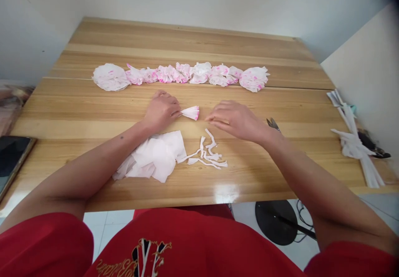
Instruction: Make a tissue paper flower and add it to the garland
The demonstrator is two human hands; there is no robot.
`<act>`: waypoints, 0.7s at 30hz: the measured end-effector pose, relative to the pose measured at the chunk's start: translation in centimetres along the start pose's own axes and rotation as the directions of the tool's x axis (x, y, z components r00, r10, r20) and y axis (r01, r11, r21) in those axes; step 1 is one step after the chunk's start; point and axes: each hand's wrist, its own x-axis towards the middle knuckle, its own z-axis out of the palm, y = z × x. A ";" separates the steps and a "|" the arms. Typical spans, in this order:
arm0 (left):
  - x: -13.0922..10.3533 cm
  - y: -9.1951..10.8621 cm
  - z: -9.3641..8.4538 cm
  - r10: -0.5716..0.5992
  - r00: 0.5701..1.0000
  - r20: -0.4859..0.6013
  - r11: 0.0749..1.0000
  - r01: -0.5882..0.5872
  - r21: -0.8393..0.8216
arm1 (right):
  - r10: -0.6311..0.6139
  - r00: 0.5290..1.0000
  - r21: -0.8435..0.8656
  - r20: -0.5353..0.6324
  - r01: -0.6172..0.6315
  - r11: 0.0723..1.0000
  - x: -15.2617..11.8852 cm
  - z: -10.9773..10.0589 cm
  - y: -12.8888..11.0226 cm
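My left hand pinches the narrow end of a small pleated paper flower, white with a pink edge, which fans out to the right. Just right of its fanned edge is my right hand, apart from it, with the fingers drawn together; I cannot make out anything between them. A pile of white tissue paper pieces lies below my left hand, partly under the forearm. Beside that pile are several thin twisted paper strips.
A row of white and pink crumpled paper flowers stretches across the far part of the wooden table. Scissors lie by my right forearm. A phone is at the left edge, and a bundle of white paper strips at the right.
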 end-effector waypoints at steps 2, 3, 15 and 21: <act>0.0 0.0 0.2 0.017 1.000 -0.009 1.000 -0.016 0.021 | -0.026 0.996 0.004 0.087 0.025 1.000 -1.3 -0.1 -0.7; -0.1 0.0 0.2 0.024 1.000 -0.015 0.999 -0.023 0.031 | -0.024 0.994 0.009 0.111 0.023 1.000 -1.9 0.0 -1.1; -0.4 0.2 0.5 0.014 1.000 -0.027 0.999 -0.013 0.043 | -0.002 0.988 -0.051 0.156 0.010 0.999 -1.8 2.2 -5.5; -0.6 0.2 0.4 -0.004 1.000 -0.028 1.000 0.004 -0.001 | 0.151 0.959 -0.186 0.241 -0.107 0.977 -0.4 3.4 -7.4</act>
